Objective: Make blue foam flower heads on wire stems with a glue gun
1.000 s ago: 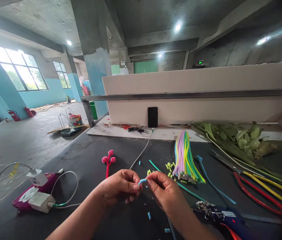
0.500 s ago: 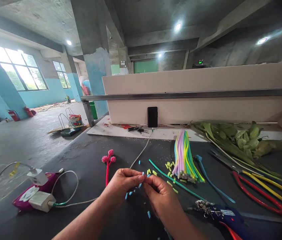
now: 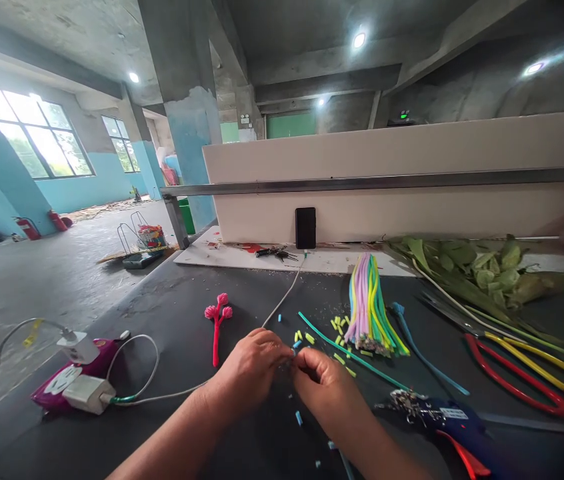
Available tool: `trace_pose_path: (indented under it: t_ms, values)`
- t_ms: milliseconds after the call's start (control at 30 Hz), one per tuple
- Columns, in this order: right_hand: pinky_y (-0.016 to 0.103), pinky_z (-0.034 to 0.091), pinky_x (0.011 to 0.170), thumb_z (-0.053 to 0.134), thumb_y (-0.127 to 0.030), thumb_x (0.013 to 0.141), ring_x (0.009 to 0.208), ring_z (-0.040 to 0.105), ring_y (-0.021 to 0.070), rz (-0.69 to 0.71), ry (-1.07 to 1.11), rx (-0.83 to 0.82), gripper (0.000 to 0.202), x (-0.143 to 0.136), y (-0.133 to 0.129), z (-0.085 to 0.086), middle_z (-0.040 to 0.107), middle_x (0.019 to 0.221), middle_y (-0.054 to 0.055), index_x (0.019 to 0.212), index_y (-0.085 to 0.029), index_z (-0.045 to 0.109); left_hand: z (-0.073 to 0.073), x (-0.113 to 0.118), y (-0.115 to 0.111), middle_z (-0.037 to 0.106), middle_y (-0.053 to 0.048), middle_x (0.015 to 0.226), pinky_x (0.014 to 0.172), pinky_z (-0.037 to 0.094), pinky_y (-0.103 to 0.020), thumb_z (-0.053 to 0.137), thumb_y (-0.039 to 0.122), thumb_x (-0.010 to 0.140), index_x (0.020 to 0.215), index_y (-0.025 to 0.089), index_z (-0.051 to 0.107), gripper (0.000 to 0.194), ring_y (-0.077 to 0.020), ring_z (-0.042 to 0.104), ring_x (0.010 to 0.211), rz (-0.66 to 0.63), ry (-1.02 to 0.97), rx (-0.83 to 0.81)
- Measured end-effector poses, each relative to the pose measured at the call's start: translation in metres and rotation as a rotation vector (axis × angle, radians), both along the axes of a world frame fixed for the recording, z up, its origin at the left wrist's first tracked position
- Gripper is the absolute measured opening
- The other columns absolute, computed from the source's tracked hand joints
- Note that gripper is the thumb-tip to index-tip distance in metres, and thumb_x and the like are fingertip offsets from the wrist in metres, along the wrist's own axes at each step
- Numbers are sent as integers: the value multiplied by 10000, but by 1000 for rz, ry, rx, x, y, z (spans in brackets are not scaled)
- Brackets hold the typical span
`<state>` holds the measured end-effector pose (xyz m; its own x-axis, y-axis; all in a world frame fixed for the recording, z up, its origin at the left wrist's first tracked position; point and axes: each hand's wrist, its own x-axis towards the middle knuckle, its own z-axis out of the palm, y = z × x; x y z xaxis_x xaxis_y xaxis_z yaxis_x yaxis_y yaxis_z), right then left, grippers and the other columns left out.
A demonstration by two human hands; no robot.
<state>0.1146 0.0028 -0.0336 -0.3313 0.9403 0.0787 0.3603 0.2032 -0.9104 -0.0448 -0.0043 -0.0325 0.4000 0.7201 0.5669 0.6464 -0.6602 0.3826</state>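
My left hand and my right hand meet fingertip to fingertip over the dark table. Both are pinched closed on a short blue chenille-stem piece, which shows between the fingertips; fingers hide part of it. Just beyond them lie several cut yellow-green pieces and a long teal stem. More blue bits are scattered by my right wrist. To the left rests a pink stem with three fuzzy balls.
A bundle of coloured stems stands right of centre, beside a bent blue stem. Red-and-yellow-handled shears and a dark blue glue gun lie right. A power strip is left; a phone leans at the back.
My left hand has turned so that its back faces up more, covering the blue bits below it. The fingertips have shifted slightly right. The view has tilted a little.
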Motion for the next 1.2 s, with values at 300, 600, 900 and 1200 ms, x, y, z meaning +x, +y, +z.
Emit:
trace_pose_path:
  t_ms: [300,600,900,1200]
  values:
    - [211,232,447,483,-238,686,497,290,87,149,-9,-96,132,7,3,0,348,505,-63,564,-187,471,17,-14,-5,651,-26,743,760,422,-244,571,197,812,797,178,689,121,-135,566,761,-165,109,-226]
    - [201,214,427,538,-195,687,472,294,72,302,-53,-149,107,10,-4,12,344,487,-75,586,-175,509,25,-20,-9,621,-12,721,681,422,-217,695,215,699,693,148,687,68,-131,562,746,-283,-52,-636]
    - [203,201,397,591,-419,766,393,268,50,319,253,-251,254,17,0,17,421,504,-85,682,-192,516,16,-22,-7,626,-55,785,691,418,-268,707,308,692,765,145,724,179,-138,540,719,-428,-563,-973]
    - [203,183,403,646,-493,731,422,246,53,123,474,-238,331,7,-9,14,331,485,-97,672,-185,542,2,0,-9,605,-11,665,592,381,-223,783,199,591,673,131,681,148,-86,529,594,-306,-1229,-1056]
